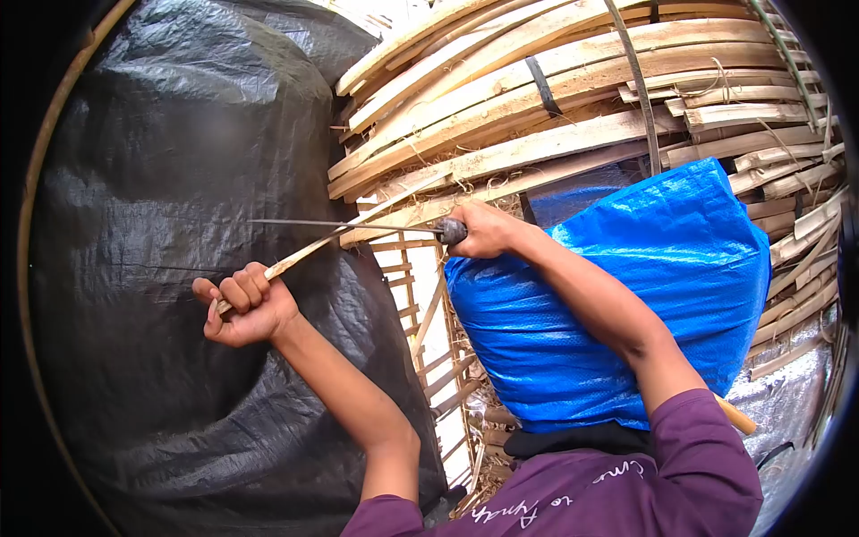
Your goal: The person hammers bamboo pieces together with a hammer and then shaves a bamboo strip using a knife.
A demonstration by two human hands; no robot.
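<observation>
My left hand [246,306] is closed around the lower end of a thin bamboo strip [309,249], which slants up to the right. A knife [335,223] with a long, narrow blade points left, its dark handle wrapped in my right hand [476,230]. The blade crosses the strip above my left hand; whether it touches the strip is hard to tell. Under my right forearm lies a blue plastic sheet [608,295].
Split bamboo strips [537,85] are stacked across the top and right. A black tarp [179,179] covers the left side. Between tarp and blue sheet shows a bamboo lattice [429,313]. A silvery sheet [783,403] lies at the lower right.
</observation>
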